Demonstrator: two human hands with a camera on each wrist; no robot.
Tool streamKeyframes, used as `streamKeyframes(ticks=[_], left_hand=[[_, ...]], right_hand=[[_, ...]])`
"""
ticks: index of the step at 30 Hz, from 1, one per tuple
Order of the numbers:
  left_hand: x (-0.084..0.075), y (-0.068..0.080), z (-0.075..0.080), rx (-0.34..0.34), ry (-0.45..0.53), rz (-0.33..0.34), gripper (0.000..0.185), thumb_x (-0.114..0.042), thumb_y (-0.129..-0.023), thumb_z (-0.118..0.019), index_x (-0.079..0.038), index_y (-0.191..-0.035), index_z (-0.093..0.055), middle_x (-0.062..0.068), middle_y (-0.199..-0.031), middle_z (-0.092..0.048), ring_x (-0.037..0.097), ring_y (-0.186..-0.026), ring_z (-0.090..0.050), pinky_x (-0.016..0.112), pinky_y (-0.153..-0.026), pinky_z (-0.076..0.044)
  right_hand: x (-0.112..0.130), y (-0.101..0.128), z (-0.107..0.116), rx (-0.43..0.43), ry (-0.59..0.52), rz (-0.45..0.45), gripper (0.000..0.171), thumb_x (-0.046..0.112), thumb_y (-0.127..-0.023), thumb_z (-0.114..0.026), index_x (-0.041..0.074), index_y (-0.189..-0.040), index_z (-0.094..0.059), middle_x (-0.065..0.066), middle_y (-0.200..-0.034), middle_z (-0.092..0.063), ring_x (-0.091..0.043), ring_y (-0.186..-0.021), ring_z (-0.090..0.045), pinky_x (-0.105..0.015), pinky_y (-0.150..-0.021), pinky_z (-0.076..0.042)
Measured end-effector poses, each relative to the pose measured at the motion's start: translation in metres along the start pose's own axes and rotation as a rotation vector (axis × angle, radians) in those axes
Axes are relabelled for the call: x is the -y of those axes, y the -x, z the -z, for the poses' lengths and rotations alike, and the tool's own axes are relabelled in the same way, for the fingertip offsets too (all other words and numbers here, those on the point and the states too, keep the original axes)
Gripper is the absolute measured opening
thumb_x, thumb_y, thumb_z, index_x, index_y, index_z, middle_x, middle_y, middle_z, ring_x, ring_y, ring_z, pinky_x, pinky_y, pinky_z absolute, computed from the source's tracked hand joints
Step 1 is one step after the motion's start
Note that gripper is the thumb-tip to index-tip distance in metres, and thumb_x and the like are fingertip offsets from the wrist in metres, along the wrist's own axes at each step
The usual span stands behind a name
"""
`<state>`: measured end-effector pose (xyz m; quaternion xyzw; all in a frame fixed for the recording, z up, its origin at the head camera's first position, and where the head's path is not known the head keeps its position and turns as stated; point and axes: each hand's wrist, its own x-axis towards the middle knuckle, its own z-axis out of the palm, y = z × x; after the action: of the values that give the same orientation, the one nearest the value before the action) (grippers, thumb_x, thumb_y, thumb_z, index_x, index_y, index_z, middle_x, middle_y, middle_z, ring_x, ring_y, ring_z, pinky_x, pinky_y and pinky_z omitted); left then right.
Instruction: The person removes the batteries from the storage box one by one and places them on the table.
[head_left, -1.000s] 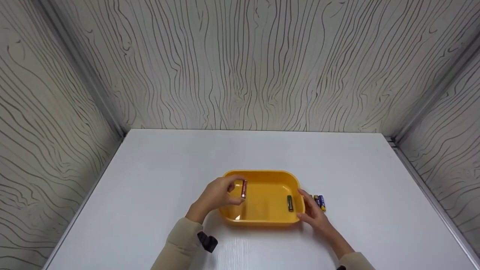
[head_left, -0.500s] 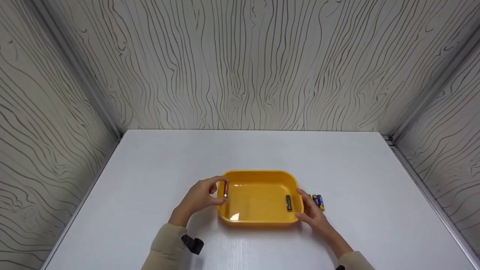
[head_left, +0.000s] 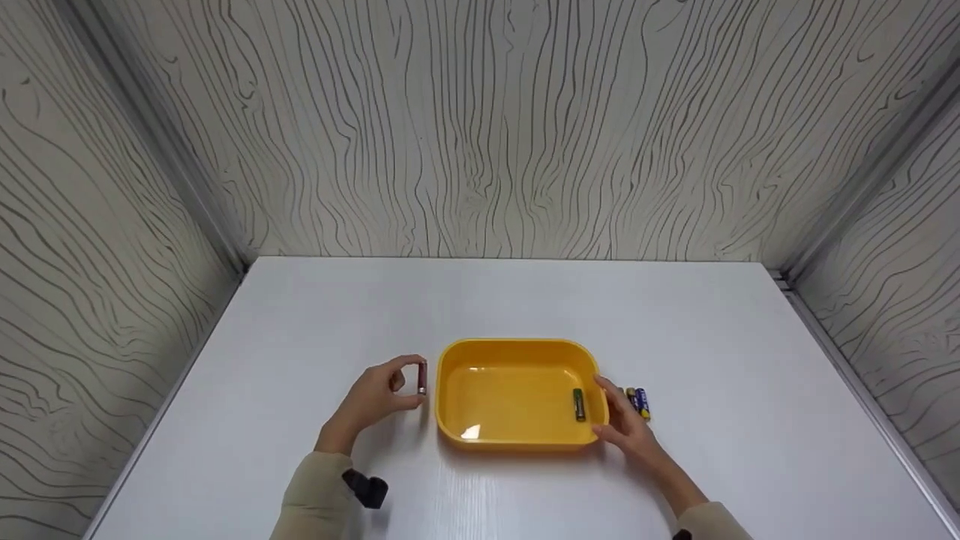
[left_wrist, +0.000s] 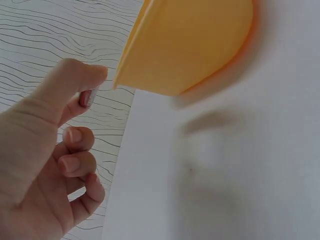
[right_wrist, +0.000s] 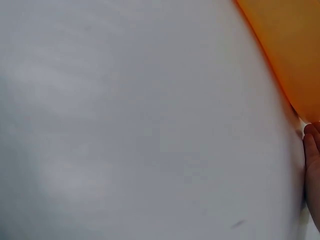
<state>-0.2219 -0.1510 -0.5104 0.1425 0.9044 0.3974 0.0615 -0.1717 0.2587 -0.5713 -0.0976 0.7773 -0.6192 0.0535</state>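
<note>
Left of the yellow tray (head_left: 517, 405), my left hand (head_left: 373, 391) pinches a dark red battery (head_left: 421, 378) between thumb and index finger, above the table. In the left wrist view the battery (left_wrist: 86, 98) is mostly hidden by the thumb, and the other fingers are curled. My right hand (head_left: 630, 435) holds the tray's right end, thumb and fingers against its rim. A green and black battery (head_left: 579, 405) lies inside the tray near that end. In the right wrist view only part of the right hand (right_wrist: 313, 160) shows, beside the tray's outer wall (right_wrist: 295, 55).
Just right of the tray, a blue and yellow battery (head_left: 643, 403) lies beside another battery (head_left: 632, 399), partly behind my right hand. The white table (head_left: 375, 300) is bounded by wood-patterned panels (head_left: 480, 150) at the back and sides.
My left hand has moved left with the red battery, from over the tray, past its left rim, to outside it. The right hand has stayed at the tray's right end.
</note>
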Motion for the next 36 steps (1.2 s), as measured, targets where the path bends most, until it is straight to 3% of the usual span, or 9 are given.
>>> streamKeyframes(ticks=[4,13,22,29,36], left_hand=[[0.010,0.000,-0.007,0.036,-0.001,0.025,0.051,-0.020,-0.079,-0.077,-0.016,-0.127,-0.060,-0.004,-0.069,-0.044,0.010,-0.063,-0.041,0.017,-0.054,-0.033],[0.030,0.001,-0.020,0.063,-0.006,0.030,0.051,-0.018,-0.079,-0.076,-0.014,-0.127,-0.060,-0.004,-0.070,-0.047,0.010,-0.065,-0.043,0.017,-0.056,-0.035],[0.033,-0.002,-0.030,0.087,-0.036,0.102,0.049,-0.023,-0.079,-0.077,-0.020,-0.125,-0.061,-0.004,-0.072,-0.047,0.012,-0.068,-0.044,0.019,-0.059,-0.035],[0.033,-0.002,-0.034,0.064,-0.106,0.083,0.045,-0.022,-0.078,-0.075,-0.021,-0.122,-0.064,-0.006,-0.063,-0.041,0.009,-0.059,-0.039,0.019,-0.054,-0.031],[0.032,-0.002,-0.033,0.070,-0.090,0.108,0.053,-0.023,-0.077,-0.077,-0.019,-0.127,-0.061,-0.005,-0.066,-0.043,0.011,-0.062,-0.041,0.020,-0.056,-0.033]], right_hand=[[0.000,0.000,0.000,0.000,-0.008,0.003,0.072,0.002,-0.090,-0.057,0.011,-0.153,-0.023,-0.019,-0.161,-0.019,0.020,-0.129,-0.036,0.000,-0.104,-0.030],[0.001,-0.001,0.001,0.011,-0.019,-0.015,0.073,0.002,-0.091,-0.057,0.012,-0.154,-0.022,-0.017,-0.162,-0.018,0.018,-0.130,-0.037,-0.001,-0.105,-0.030],[0.002,0.000,0.000,-0.004,0.003,-0.037,0.073,0.004,-0.090,-0.058,0.015,-0.154,-0.023,-0.015,-0.163,-0.018,0.021,-0.130,-0.034,-0.001,-0.105,-0.029],[0.002,0.000,-0.001,-0.001,-0.009,-0.035,0.072,0.003,-0.091,-0.056,0.012,-0.153,-0.022,-0.018,-0.159,-0.023,0.013,-0.125,-0.043,-0.002,-0.103,-0.033],[0.001,0.001,-0.002,-0.015,0.005,-0.042,0.072,0.006,-0.091,-0.058,0.016,-0.153,-0.023,-0.014,-0.163,-0.019,0.021,-0.128,-0.035,-0.001,-0.104,-0.029]])
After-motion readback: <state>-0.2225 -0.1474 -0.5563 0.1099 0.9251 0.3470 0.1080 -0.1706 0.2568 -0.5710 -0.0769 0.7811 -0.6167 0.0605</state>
